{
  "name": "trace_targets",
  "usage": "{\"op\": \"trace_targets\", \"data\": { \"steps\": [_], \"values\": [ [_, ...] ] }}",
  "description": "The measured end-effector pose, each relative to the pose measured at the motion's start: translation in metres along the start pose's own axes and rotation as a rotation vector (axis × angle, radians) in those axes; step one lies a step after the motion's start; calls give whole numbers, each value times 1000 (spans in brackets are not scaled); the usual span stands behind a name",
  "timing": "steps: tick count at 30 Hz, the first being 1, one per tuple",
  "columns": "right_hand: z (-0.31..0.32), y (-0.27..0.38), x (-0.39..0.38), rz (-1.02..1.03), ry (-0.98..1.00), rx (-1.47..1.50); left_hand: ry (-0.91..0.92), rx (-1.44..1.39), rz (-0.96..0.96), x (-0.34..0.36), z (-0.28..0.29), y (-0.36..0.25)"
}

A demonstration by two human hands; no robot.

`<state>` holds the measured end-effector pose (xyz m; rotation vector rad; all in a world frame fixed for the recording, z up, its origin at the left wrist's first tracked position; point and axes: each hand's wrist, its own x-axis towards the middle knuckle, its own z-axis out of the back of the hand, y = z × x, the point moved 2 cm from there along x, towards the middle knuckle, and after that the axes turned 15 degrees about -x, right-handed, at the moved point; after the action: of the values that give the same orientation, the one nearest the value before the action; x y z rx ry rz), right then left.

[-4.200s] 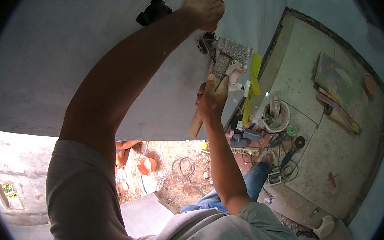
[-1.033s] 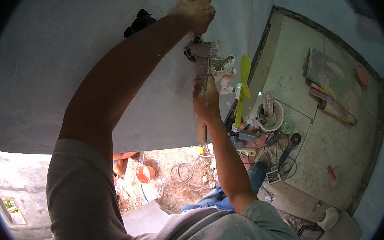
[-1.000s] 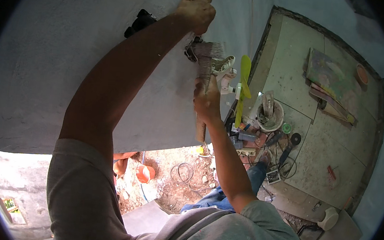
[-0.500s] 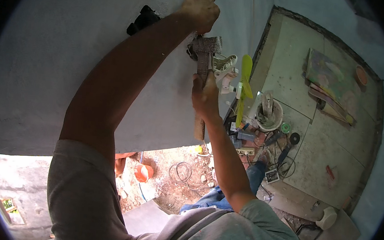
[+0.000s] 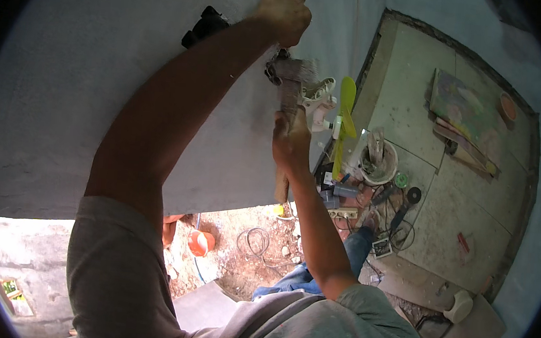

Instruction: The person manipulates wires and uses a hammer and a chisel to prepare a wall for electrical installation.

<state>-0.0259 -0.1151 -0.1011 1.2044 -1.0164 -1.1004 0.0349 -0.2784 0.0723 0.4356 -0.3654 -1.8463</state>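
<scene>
My right hand (image 5: pixel 290 144) is wrapped round the handle of a hammer (image 5: pixel 290 95). The hammer's grey head is smeared by motion, just below my left hand. Up against the grey wall (image 5: pixel 137 88), my left hand (image 5: pixel 284 16) is closed in a fist; what it grips is hidden by the hand. Below that fist a small dark opening with rough edges (image 5: pixel 273 67) shows in the wall, partly behind the hammer. A black fitting (image 5: pixel 204 28) sits on the wall beside my left forearm.
Right of the hammer is a white fan (image 5: pixel 321 106) with yellow-green blades (image 5: pixel 348 108). On the floor stand a bucket with tools (image 5: pixel 378 168), an angle grinder (image 5: pixel 401 214), cables and a power strip (image 5: pixel 343 213). An orange bucket (image 5: pixel 201 243) stands on dirt below.
The hammer and my right hand have shifted slightly down and to the right, the head now blurred. More of the dark opening shows. My left hand is almost unmoved.
</scene>
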Motion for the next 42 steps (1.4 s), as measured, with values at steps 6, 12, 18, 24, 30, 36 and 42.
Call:
{"op": "trace_targets", "data": {
  "steps": [6, 12, 18, 24, 30, 36, 42],
  "values": [
    [1, 5, -2, 61, -49, -42, 62, 1, 28, 4, 5, -3],
    [45, -43, -30, 22, 3, -36, 81, 75, 73, 6, 3, -6],
    [140, -68, -96, -308, 117, 237, -13, -349, 246, 10, 29, -17],
    [185, -106, -125, -511, 78, 297, -268, -2078, 479, -6, -50, -98],
    [201, -122, -121, -506, 140, 254, -638, -2871, 741, -31, -92, -95],
    [190, -110, -113, -592, 147, 337, -785, -2878, 943, -46, -93, -75],
    [180, -101, -106, -532, 207, 264, -1068, -3060, 1132, -44, -94, -73]
  ]
}}
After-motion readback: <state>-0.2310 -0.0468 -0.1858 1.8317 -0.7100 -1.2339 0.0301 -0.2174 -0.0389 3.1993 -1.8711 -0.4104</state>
